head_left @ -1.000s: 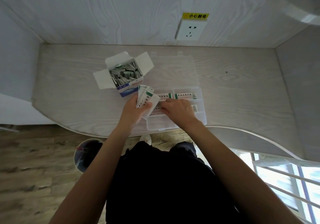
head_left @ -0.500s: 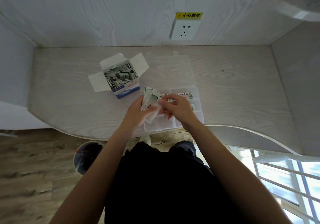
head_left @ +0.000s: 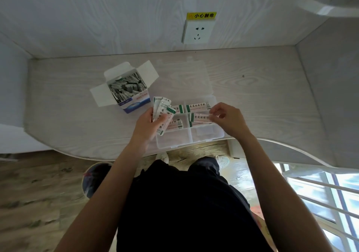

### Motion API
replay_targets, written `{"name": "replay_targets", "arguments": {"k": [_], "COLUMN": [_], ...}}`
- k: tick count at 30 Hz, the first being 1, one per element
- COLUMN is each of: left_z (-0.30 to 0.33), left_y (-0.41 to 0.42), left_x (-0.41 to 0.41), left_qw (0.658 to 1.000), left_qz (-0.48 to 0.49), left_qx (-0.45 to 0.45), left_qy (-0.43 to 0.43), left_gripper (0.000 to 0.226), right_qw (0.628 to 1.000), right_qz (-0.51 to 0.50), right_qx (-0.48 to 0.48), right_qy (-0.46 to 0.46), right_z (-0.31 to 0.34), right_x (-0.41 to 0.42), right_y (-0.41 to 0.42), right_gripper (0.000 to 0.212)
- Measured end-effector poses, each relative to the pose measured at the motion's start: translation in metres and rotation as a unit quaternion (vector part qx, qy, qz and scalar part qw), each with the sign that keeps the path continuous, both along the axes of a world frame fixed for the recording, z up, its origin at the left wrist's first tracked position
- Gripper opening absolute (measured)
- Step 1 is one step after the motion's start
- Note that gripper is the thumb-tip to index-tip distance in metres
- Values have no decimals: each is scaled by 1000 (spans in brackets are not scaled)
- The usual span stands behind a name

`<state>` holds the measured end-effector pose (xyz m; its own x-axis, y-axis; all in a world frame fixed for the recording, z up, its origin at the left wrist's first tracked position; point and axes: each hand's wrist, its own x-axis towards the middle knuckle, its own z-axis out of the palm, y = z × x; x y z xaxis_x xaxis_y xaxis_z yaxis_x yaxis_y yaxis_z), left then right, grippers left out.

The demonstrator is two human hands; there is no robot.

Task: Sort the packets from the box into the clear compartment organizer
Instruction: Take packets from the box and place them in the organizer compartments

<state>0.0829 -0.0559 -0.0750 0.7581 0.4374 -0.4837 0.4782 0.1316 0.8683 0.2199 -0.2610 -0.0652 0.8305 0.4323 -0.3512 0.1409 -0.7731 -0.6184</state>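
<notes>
My right hand [head_left: 226,118] pinches one packet [head_left: 201,117] lying crosswise over the organizer [head_left: 219,135]'s middle-right compartment, while my left hand [head_left: 149,124] clutches a fanned stack [head_left: 162,109] just beside it.

Pale wood-grain desk [head_left: 252,88], wall socket [head_left: 198,32], wooden floor [head_left: 38,193], bright window [head_left: 320,189].

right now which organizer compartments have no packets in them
The two nearest the person, the front row of the clear organizer: front-left and front-right. The four compartments behind them each hold packets.
</notes>
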Motion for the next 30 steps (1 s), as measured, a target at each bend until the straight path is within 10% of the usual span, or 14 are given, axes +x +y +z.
{"name": "replay_targets", "arguments": {"k": [8,13,19,30], "left_z": [2,2,6,15], "left_y": [-12,-15,-24,-19], "left_x": [-1,-1,4,9], "left_qw": [1000,999,996,990], "left_qz": [0,0,-1,26], "left_qx": [-19,-36,-86,-139], "left_qy": [-5,-5,2,0], "left_gripper": [25,31,27,24], "right_qw": [943,934,975,943], "right_qz": [163,102,-53,-45], "right_qx": [-185,-101,174,252], "right_qy": [-223,-326,130,214], "right_z": [-8,-14,12,13], "right_x": [-9,-21,-45,-40], "right_y": [19,16,45,49], "right_gripper": [14,10,32,30]}}
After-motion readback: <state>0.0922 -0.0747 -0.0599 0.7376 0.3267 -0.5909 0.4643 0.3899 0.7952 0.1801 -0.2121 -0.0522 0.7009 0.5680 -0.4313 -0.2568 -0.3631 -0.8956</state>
